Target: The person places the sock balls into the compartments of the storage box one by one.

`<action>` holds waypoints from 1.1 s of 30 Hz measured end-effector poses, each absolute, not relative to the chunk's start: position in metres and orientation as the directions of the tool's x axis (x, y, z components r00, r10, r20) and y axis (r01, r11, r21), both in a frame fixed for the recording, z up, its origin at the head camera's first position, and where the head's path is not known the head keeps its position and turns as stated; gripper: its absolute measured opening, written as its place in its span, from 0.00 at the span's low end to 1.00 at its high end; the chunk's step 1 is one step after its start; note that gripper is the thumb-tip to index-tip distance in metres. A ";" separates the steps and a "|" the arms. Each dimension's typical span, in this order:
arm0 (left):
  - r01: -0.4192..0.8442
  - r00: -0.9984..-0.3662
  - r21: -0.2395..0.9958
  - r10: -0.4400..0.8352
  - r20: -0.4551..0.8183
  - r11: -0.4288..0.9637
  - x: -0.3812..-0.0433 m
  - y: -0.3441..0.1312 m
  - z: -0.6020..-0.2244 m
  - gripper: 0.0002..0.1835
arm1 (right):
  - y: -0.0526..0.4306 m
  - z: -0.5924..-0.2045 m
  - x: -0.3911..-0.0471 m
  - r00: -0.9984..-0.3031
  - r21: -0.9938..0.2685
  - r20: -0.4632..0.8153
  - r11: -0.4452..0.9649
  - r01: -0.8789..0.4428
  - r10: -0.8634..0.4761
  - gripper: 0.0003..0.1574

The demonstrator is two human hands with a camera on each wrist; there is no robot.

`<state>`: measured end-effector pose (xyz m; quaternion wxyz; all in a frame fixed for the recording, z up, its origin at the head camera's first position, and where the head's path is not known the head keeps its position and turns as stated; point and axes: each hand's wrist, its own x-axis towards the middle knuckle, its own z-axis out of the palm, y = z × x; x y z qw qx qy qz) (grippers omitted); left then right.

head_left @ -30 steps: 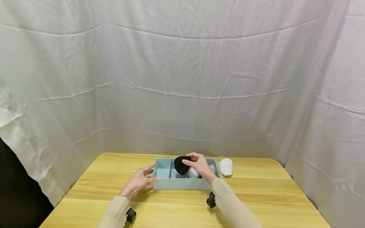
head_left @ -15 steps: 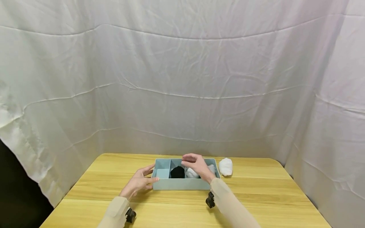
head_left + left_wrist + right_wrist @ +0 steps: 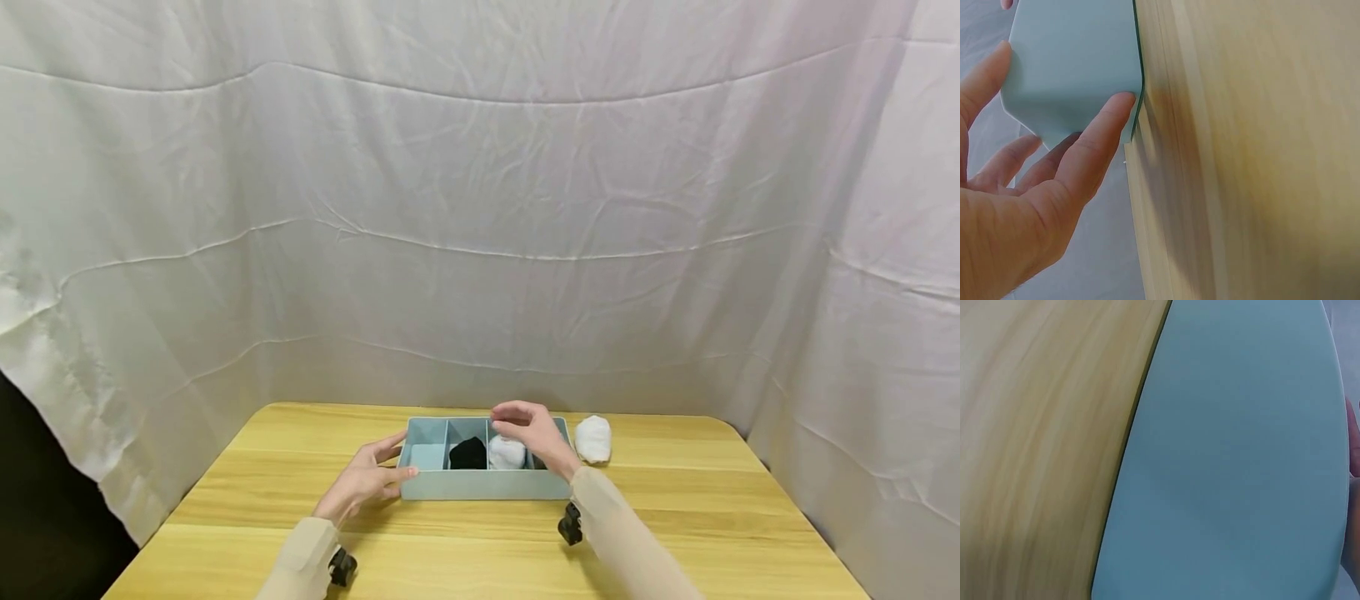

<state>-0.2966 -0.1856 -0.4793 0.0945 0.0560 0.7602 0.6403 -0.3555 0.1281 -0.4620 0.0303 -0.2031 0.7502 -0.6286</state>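
A pale blue box point(image 3: 487, 485) with a row of compartments stands on the table. My left hand point(image 3: 365, 479) holds its left end, the thumb at the front rim and the fingers about the end wall, as the left wrist view shows up close. The leftmost compartment point(image 3: 427, 456) holds nothing. Beside it sits a black balled-up cloth bundle point(image 3: 468, 454), like rolled socks, then a white bundle point(image 3: 507, 453) in the following compartment. My right hand point(image 3: 534, 432), fingers loosely bent and holding nothing, hovers over the box's right part and hides much of the right end compartment.
Another white rolled bundle point(image 3: 593, 439) lies on the wooden table point(image 3: 675, 492), just right of the box. Pale curtains point(image 3: 480, 317) hang behind the table and at both sides.
My right hand has lowered the black bundle into the second compartment from the left and let it go, then shifted slightly right. The left hand stays at the box's left end.
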 end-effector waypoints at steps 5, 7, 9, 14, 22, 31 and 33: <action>-0.038 -0.976 0.985 0.206 -0.073 0.169 -0.296 -0.187 -0.478 0.45 | 0.142 -0.465 -0.357 -0.919 -0.950 0.213 0.150 -0.274 -0.331 0.24; -0.038 -0.976 0.984 0.207 -0.073 0.172 -0.296 -0.187 -0.479 0.45 | 0.147 -0.465 -0.357 -0.923 -0.948 0.208 0.165 -0.272 -0.324 0.23; -0.037 -0.976 0.984 0.207 -0.073 0.174 -0.297 -0.187 -0.480 0.45 | 0.152 -0.465 -0.357 -0.926 -0.945 0.208 0.178 -0.273 -0.316 0.21; -0.032 -0.974 0.981 0.214 -0.073 0.191 -0.297 -0.186 -0.480 0.45 | 0.170 -0.463 -0.356 -0.939 -0.939 0.212 0.211 -0.272 -0.269 0.21; -0.020 -0.974 0.980 0.216 -0.064 0.199 -0.299 -0.186 -0.474 0.45 | 0.201 -0.456 -0.357 -0.944 -0.927 0.245 0.233 -0.295 -0.222 0.26; -0.036 -0.972 0.984 0.224 -0.076 0.176 -0.297 -0.188 -0.478 0.46 | 0.237 -0.466 -0.357 -0.942 -0.919 0.286 0.227 -0.321 -0.177 0.26; -0.034 -0.971 0.984 0.227 -0.074 0.174 -0.295 -0.188 -0.480 0.46 | 0.245 -0.469 -0.357 -0.943 -0.916 0.295 0.235 -0.325 -0.155 0.26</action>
